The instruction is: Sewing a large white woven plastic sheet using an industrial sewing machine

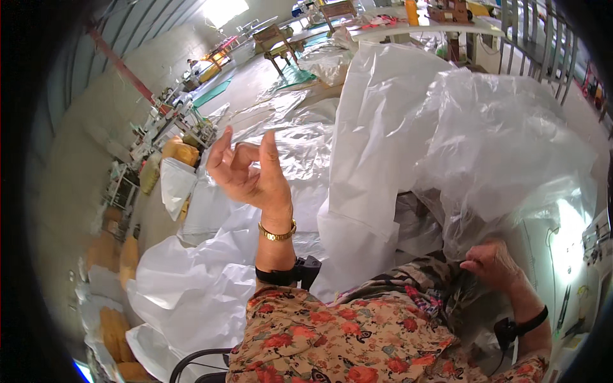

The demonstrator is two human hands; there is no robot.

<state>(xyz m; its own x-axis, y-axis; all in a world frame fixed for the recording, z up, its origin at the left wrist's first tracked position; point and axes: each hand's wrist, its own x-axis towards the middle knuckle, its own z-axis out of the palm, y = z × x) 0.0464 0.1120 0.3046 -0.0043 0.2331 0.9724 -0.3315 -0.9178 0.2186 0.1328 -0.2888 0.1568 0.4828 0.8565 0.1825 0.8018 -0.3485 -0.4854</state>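
Observation:
My left hand (248, 171) is raised above the crinkled plastic sheeting, its thumb and fingers apart and slightly curled, with nothing between them. Low on the right, beside my lap, my right hand (495, 263) is closed, with its fingertips at the lower end of a clear plastic sheet (504, 147). The sheet narrows toward those fingers and billows upward over the far right; the exact grip is partly hidden. Behind it, a large white plastic sack or sheet (377, 121) drapes down toward my knees. More white sheeting (198, 281) lies crumpled to my left.
A table (440, 29) with an orange bottle (412, 11) stands at the far right, near metal railings (536, 45). Farther back is a wooden chair (274, 45). Yellow bundles (182, 152) and machinery (163, 118) line the left wall. A black chair arm (191, 357) curves beside me.

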